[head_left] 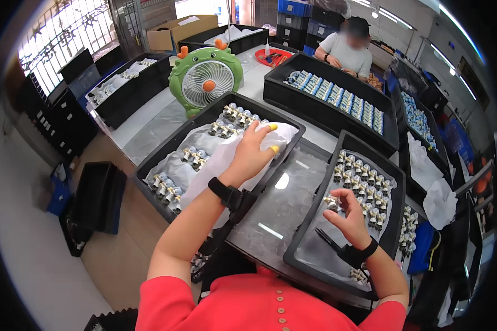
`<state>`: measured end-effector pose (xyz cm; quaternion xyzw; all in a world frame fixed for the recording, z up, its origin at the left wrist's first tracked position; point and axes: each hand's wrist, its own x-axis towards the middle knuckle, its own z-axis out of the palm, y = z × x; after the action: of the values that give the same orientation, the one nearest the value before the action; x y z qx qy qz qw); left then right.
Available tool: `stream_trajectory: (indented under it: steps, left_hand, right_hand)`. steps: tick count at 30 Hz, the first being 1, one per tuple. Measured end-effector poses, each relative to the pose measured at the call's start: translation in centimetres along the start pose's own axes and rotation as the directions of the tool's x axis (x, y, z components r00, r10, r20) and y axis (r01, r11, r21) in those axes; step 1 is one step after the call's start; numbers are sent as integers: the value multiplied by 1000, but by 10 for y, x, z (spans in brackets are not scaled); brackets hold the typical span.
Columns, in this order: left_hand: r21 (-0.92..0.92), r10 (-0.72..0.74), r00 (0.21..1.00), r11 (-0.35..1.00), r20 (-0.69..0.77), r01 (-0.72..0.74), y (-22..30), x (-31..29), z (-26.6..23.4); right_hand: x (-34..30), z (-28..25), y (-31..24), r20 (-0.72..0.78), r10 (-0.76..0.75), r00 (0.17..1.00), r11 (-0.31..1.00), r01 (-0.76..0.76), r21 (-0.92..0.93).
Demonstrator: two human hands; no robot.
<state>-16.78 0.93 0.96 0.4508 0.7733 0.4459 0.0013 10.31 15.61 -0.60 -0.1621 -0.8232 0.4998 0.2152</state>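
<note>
My left hand (254, 149) is over the left black tray (141, 165), its fingers stretched apart, two with yellow covers on the tips. Under it a white sheet (210, 176) lies over part of that tray. Small figurines (237, 115) with pale, rounded tops stand in groups on white liners there. Over the right black tray (309, 234), my right hand (350, 219) curls its thumb and fingers around a small figurine (332, 202). Rows of similar figurines (367, 179) fill the far part of this tray. Its near part shows mostly bare white liner.
A green fan (207, 78) stands behind the left tray. Farther back, a black crate (328, 118) holds rows of blue-and-white pieces, with a person (348, 49) seated behind it. More figurines (407, 229) lie right of my right tray. Stacked black crates (96, 196) stand on the floor at left.
</note>
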Motion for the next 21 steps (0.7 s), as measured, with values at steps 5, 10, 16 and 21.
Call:
stream_trajectory:
  steps: [5,10,16,21]
  left_hand:
    - [445,-224,975,874,16,194,-18,2,-13]
    - [311,-323,944,906,67,288,-54,20,-52]
    - [219,-505,863,843,10,491,-95,26,-78]
    - [199,-570,821,802,-23,563,-120,23,-78]
  right_hand:
    - [35,-1,-4,133,90,987,987,-107,120]
    - [79,12,-21,153,-49,987,994,63,-92]
    - [134,44,-47,208,-127,970,941,184,-284]
    - [194,70,-27,230,-215,949,848,298,-439]
